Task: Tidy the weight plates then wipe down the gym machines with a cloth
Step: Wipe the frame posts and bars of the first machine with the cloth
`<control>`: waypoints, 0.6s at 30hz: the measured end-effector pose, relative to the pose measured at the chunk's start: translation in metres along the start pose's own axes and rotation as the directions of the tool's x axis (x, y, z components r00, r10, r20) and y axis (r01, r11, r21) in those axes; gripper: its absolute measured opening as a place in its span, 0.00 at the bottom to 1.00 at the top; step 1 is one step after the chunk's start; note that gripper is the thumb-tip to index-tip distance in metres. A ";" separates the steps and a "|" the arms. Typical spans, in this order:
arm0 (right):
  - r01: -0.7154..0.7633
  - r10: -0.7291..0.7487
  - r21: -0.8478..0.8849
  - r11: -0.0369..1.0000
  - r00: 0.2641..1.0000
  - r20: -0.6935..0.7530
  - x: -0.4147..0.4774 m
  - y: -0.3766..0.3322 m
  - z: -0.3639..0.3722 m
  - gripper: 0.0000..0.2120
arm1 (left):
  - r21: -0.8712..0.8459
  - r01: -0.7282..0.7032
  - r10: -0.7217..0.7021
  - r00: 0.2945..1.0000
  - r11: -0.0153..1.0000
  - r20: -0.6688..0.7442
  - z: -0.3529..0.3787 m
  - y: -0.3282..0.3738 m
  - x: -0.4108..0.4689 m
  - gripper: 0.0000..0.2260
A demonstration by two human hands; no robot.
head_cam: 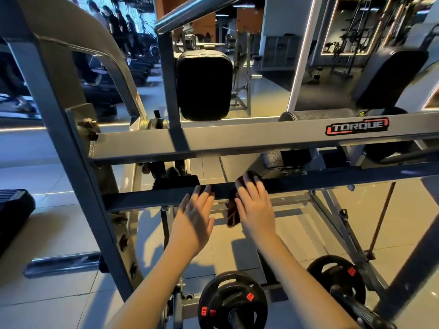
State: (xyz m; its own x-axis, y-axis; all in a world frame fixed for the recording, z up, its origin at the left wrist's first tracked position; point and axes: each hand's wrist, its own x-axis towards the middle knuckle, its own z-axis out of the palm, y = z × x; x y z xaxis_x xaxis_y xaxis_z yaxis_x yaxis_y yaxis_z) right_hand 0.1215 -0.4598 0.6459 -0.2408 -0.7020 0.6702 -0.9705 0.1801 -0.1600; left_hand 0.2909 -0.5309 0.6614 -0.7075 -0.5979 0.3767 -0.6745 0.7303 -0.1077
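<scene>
The right hand [255, 205] lies flat on a dark cloth [232, 217] draped over the machine's lower bar [147, 198], seemingly pressing it. The left hand [194, 218], fingers straight and spread, touches the bar just beside it. Weight plates [231, 302] sit below.

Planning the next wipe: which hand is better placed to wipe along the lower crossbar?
Right: the right hand presses the cloth onto the lower crossbar; the left hand is bare, beside it.
</scene>
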 end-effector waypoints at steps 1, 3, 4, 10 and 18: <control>0.064 -0.064 -0.016 0.998 0.998 0.025 0.000 0.016 -0.006 0.19 | -0.017 -0.030 0.030 0.999 0.999 0.012 -0.002 0.007 0.002 0.28; -0.010 0.011 -0.049 0.999 1.000 0.017 0.002 0.046 -0.017 0.19 | -0.078 -0.081 0.080 0.997 0.994 -0.014 -0.007 0.019 0.006 0.24; -0.139 0.139 -0.058 0.989 0.990 -0.006 0.002 0.057 -0.019 0.18 | -0.094 -0.089 0.088 0.996 0.992 -0.016 -0.007 0.024 0.007 0.25; -0.312 0.314 -0.094 0.946 0.949 0.014 0.001 0.024 0.002 0.17 | -0.039 -0.066 0.066 0.998 0.997 -0.021 -0.001 0.035 0.010 0.30; -0.318 0.321 -0.082 0.945 0.947 0.029 0.002 0.093 -0.039 0.19 | -0.041 -0.017 0.016 1.000 0.999 -0.016 -0.005 0.040 0.009 0.30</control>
State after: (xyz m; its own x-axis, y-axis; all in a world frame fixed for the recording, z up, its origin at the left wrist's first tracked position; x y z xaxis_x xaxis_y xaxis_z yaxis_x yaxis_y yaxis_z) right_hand 0.0312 -0.4176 0.6604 -0.5397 -0.6265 0.5623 -0.8395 0.4497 -0.3048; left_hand 0.2588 -0.5059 0.6649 -0.7149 -0.5809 0.3891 -0.6534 0.7532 -0.0762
